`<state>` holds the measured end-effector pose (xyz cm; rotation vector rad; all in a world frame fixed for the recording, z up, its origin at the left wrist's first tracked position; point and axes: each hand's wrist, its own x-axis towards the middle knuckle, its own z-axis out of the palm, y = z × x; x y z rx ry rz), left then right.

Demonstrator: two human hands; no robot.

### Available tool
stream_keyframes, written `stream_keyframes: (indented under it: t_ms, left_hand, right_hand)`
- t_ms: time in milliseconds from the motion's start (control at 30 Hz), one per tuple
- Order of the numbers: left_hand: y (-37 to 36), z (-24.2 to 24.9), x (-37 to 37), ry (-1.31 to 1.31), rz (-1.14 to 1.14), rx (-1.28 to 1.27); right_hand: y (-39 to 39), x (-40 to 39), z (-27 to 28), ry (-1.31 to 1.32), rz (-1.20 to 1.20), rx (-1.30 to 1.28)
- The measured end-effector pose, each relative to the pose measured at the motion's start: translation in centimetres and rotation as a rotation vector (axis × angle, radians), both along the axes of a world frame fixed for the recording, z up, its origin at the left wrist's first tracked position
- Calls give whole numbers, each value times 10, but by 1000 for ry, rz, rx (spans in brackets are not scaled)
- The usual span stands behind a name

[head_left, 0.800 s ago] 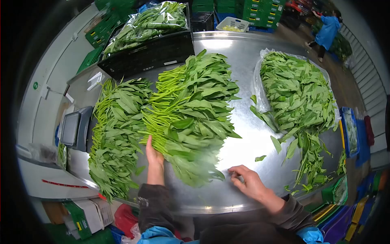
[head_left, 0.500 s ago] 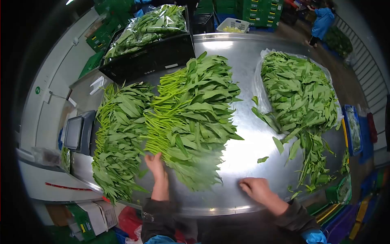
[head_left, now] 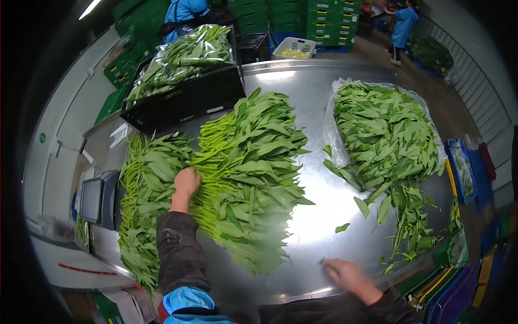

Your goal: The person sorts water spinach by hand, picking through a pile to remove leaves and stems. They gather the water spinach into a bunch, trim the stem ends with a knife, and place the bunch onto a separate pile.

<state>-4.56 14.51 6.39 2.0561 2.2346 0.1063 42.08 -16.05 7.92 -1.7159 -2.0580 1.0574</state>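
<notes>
A middle heap of leafy greens (head_left: 248, 173) lies on the steel desk (head_left: 318, 205), stems pointing left toward the left hand (head_left: 186, 182), fingers curled on them, while the right hand (head_left: 345, 272), fingers blurred, rests apart near the edge.

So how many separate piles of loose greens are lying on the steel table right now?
3: the left pile under the left hand, the middle pile beside it, and the right pile on plastic. The bagged greens sit apart.
</notes>
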Motion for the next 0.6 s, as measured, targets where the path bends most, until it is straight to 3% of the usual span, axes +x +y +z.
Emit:
stream_keyframes:
  t_ms: [100,267,367,600]
  left_hand:
    - [16,-18,-18,12,-60,-149]
    - [8,0,-13,-58,-111,-216]
    - [0,-6,-16,-15,-201,-57]
    - [-5,-13,-13,80,-276,18]
  right_hand:
    - [-7,-9,-14,31,30,44]
    - [0,-16,-22,18,111,-66]
    - [6,-20,-26,29,132,-61]
    - [12,-22,-25,-4,184,-129]
